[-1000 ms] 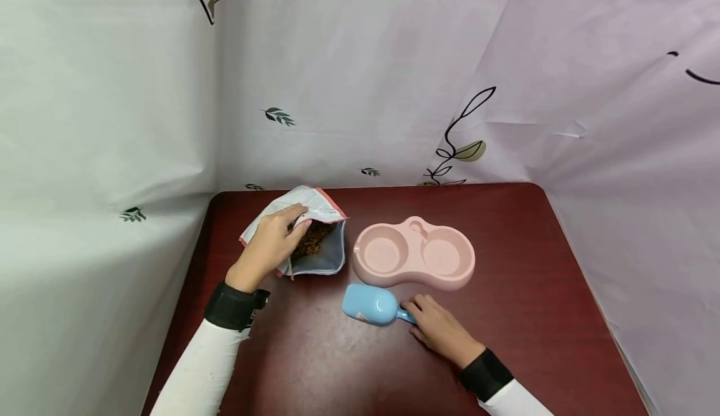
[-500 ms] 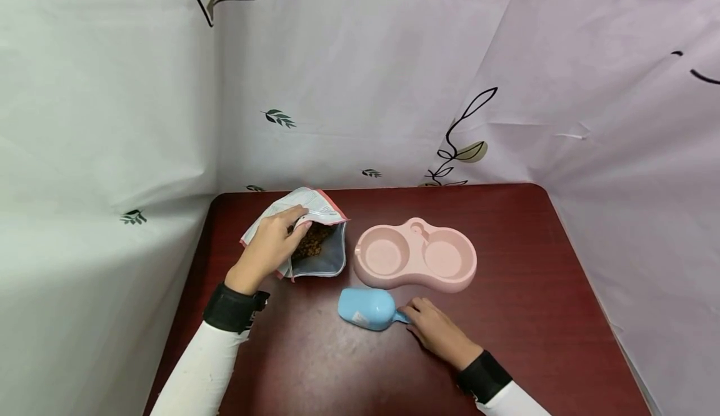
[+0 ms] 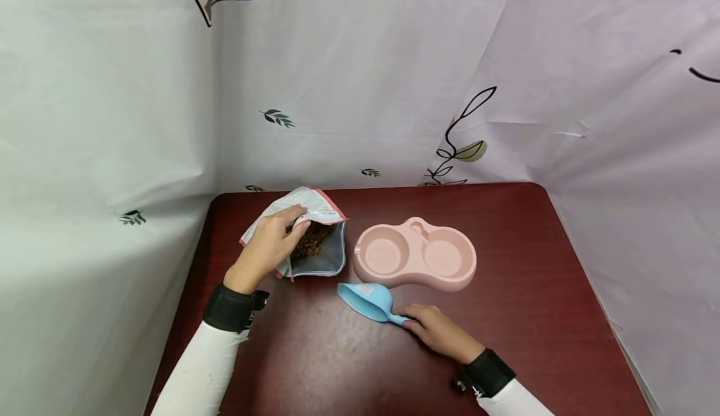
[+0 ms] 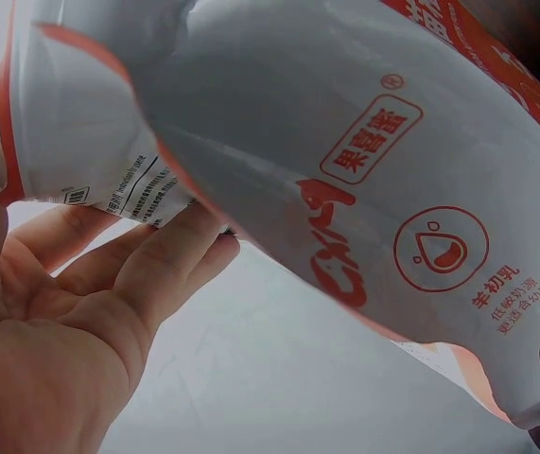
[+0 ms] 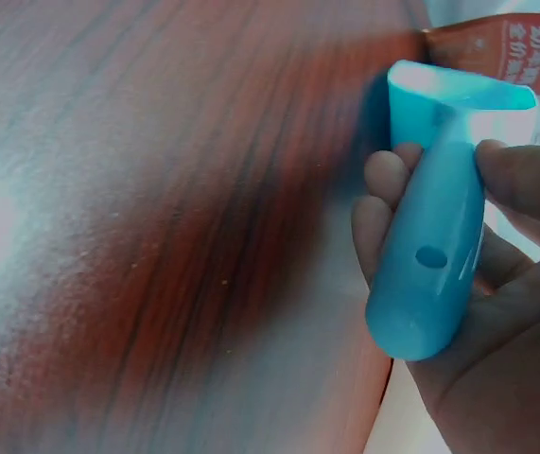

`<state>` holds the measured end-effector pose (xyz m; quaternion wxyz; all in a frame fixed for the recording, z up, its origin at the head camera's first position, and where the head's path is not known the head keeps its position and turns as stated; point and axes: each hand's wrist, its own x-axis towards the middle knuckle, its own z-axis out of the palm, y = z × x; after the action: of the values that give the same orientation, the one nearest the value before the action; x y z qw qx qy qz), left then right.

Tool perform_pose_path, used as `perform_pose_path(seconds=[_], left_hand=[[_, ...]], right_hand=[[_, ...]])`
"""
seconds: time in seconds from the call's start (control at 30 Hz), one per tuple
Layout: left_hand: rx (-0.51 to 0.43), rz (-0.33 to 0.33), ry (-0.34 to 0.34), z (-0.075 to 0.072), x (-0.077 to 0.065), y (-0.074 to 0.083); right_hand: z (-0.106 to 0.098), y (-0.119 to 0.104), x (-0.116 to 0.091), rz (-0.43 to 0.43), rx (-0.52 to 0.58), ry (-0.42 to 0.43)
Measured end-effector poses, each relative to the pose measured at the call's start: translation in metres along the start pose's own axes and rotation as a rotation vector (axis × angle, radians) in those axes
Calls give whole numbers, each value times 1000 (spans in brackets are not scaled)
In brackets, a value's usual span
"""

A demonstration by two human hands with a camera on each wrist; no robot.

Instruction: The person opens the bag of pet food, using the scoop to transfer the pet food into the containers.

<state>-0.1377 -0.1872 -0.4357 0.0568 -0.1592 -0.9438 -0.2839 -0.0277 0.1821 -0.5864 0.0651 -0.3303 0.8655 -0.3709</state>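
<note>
The left hand [image 3: 264, 244] pinches the rim of an open white-and-red foil bag [image 3: 306, 198] of brown pellets [image 3: 309, 245]. The right hand [image 3: 443, 333] grips a light-blue plastic scoop [image 3: 378, 297] by its handle — just nearer than the pink double-bowl feeder [image 3: 415, 260].

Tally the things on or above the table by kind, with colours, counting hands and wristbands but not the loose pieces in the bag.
White-and-red open bag: 1
Blue scoop: 1
Pink double bowl: 1
Hands: 2 (left hand, right hand)
Black wristbands: 2 (left wristband, right wristband)
Total: 7
</note>
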Motion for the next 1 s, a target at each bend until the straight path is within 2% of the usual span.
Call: perform_pose_path(seconds=[0.2,0.47,0.63,0.87,1.0], left_hand=[[-3,-2,0,1,0,-1],[-5,2,13,2,0,-1],[-5,0,15,2,1,0],[-4,-1,17,2,0,-1],[-10,0,16,2,0,-1]], right_hand=[[-2,-4,3,141,77,-72],[-4,-5,6,201,161,-130],[1,-7,5,182,72,-110],[15,-10,0,95,-80,-51],[19,-12,-1,84,-119,-9]])
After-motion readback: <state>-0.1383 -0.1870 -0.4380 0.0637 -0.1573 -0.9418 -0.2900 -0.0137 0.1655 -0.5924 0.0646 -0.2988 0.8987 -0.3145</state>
